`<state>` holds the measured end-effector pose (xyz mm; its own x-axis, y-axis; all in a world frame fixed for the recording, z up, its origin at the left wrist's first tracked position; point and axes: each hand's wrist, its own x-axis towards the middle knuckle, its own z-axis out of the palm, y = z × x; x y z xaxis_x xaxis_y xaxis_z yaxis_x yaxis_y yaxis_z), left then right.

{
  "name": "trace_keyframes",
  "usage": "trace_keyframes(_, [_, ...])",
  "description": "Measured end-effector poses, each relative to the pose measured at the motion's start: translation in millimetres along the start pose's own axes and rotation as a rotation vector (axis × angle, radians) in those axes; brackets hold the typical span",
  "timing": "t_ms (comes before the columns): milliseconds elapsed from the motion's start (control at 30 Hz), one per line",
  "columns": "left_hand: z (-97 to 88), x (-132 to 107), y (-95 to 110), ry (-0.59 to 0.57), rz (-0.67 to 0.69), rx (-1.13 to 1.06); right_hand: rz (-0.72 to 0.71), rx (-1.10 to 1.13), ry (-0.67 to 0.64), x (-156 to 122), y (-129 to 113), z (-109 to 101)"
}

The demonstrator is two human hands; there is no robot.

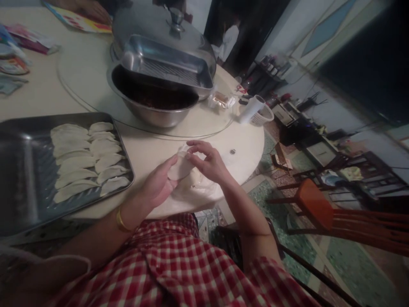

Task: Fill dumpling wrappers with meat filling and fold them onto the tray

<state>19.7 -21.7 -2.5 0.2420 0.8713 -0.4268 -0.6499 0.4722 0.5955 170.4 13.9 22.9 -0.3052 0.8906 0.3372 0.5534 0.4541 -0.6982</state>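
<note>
Between my hands, above the table's near edge, is a round, pale dumpling wrapper [179, 167]. My left hand [158, 181] holds its left side, thumb on top and fingers underneath. The fingertips of my right hand [206, 162] pinch its upper right edge. Below my right hand lies a plastic bag [195, 181] with something pale in it, partly hidden. To the left, a metal tray [28, 170] holds two rows of folded dumplings [78, 164]. Behind my hands stands a steel bowl [159, 116] with dark contents.
A rectangular steel pan [172, 70] rests over the bowl's back rim, before a large domed lid [147, 21]. A white basket [263, 116] stands at the table's right edge. Another person's hand [96, 13] is at the far left. An orange chair [315, 204] stands right.
</note>
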Motion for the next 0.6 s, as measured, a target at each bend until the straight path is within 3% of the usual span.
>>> trace_keyframes(200, [14.1,5.0,10.6,0.052,-0.076,-0.126,0.004,0.024,0.081,26.2,4.7,-15.2])
trace_keyframes(367, [13.9,11.0,20.8,0.067,-0.062,-0.181,-0.019,-0.206,0.217,76.0,12.9,-34.2])
trace_keyframes(600, [-5.0,9.1,29.9,0.153,-0.167,-0.223,-0.212,-0.483,0.088,140.5,12.8,-32.4])
